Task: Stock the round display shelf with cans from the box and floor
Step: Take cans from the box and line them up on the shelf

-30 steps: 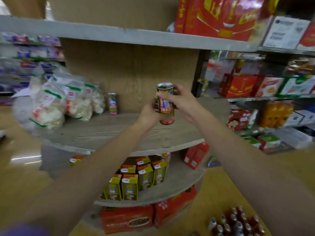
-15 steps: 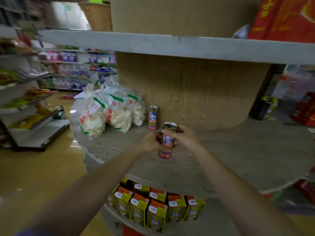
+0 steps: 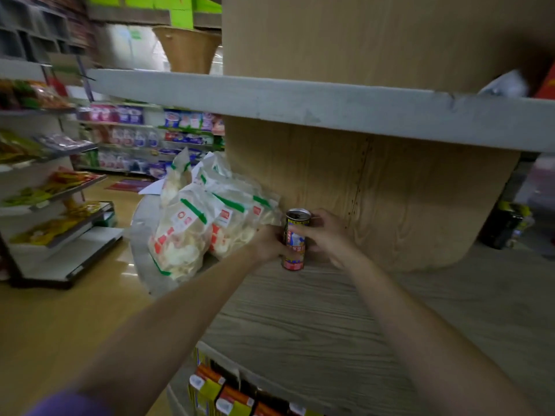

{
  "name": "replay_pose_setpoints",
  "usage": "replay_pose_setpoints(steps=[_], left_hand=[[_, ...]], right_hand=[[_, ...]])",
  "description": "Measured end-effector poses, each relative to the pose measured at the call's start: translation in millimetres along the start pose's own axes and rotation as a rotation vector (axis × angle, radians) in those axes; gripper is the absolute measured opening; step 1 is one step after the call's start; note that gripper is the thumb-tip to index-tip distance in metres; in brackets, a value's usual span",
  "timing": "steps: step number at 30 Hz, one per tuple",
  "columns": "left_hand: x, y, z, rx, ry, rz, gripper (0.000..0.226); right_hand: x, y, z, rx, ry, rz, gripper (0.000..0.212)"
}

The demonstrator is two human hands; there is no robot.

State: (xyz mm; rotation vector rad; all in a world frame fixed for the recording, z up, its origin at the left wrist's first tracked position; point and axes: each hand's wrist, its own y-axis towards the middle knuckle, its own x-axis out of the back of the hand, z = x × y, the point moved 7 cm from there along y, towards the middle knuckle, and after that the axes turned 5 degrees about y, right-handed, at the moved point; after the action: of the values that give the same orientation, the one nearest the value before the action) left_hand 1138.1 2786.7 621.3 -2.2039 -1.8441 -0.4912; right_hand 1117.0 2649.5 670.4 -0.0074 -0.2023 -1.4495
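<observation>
— Both hands are on one tall printed metal can [image 3: 295,239], aren't they? Start from the left.

— Yes. Left hand [image 3: 268,244] cups the can from its nine o'clock side, fingers curled round the wall; the right hand [image 3: 325,234] wraps it from three o'clock, fingertips over the label. Neither is loose. The can stands upright, its red base on or just above the grey wood-grain board of the round display shelf [image 3: 300,319], close to the round wooden core [image 3: 390,190].

— What changed?

— A second ago the can was held up in the air, well short of the core. Half a second ago it was lower and over the board. Now it is deep in, down at board level, just beside the clear bags of white snacks [image 3: 204,217] at its nine o'clock.

— And the other can that stood by the core?

— It showed plainly in both earlier views. Now I cannot see it; my guess is that the held can and the hands cover it, though I cannot tell.

— Meaning for the task?

— I judge this can is at its place and only needs letting go. Most of the board toward three o'clock is bare wood, so plenty remains to stock. Yellow and orange drink cartons [image 3: 210,394] sit on the tier below, at six o'clock.
</observation>
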Motion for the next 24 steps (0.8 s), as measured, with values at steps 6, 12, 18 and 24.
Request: replay_pose_setpoints(steps=[6,12,18,24], left_hand=[[14,31,29,-0.038,-0.075,0.11,0.058],[7,47,60,-0.07,-0.122,0.203,0.051],[-12,63,98,-0.047,-0.201,0.299,0.051],[-20,74,117,-0.055,-0.149,0.302,0.045]], right_hand=[[-22,26,-14,-0.014,-0.084,-0.148,0.042],[-35,43,-62,-0.065,-0.174,-0.246,0.058],[-36,44,-95,-0.136,-0.293,-0.37,0.046],[-44,29,-83,-0.096,-0.338,-0.462,0.026]])
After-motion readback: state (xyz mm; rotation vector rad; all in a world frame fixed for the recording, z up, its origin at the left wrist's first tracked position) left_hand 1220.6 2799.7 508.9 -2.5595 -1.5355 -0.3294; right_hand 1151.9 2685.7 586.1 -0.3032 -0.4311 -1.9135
